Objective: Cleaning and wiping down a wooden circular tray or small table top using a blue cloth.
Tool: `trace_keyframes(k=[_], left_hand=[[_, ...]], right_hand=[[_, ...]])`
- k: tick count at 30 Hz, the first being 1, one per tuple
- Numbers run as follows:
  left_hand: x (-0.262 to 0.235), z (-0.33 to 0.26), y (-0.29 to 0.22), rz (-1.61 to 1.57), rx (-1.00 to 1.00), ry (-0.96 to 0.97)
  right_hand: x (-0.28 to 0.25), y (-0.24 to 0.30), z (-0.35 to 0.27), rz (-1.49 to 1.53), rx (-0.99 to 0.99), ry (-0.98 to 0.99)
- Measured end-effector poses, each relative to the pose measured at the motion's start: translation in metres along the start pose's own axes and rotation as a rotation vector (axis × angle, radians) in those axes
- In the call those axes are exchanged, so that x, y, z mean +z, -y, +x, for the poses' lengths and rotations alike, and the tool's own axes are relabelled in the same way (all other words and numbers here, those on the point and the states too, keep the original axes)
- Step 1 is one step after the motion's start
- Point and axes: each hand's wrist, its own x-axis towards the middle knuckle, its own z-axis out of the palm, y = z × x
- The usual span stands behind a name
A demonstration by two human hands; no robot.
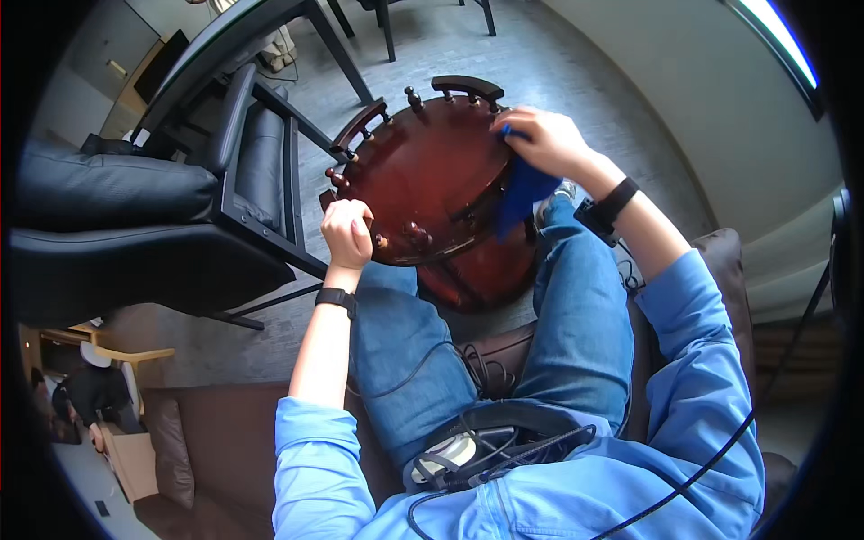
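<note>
A round, dark red wooden side table with a glossy top stands between my knees. Short curved rail sections on turned posts run around its edge, with small knobs between them. My left hand is closed around a rail section at the near left rim. At the far right rim, my right hand pinches a blue cloth, which hangs down over the table's side. The fingertips of that hand are by a rail post, and part of the post is hidden by them. Below the top, a lower round shelf shows.
Black chairs crowd the left, beside a dark-framed table. I sit on a brown sofa; black cables lie across my lap. A person is at the lower left. A pale wall curves along the right.
</note>
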Motion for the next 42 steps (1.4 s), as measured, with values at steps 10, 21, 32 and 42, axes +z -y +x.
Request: trace_keyframes(k=[10,21,32,42], left_hand=[[0.011,0.048,0.009,-0.076,0.142,0.087],[0.027,0.041,-0.109,-0.48,-0.348,0.156],[0.075,0.083,-0.144,-0.926,-1.146,0.331],[0.089,0.076,-0.11,-0.519,-0.788,0.287]], right_hand=[[-0.029,-0.013,-0.02,-0.019,-0.192,0.255],[-0.016,-0.042,-0.089,-0.172,-0.012,-0.065],[0.027,0.034,-0.085,-0.101,0.144,-0.311],[0.042,0.059,-0.094,-0.041,0.176,-0.106]])
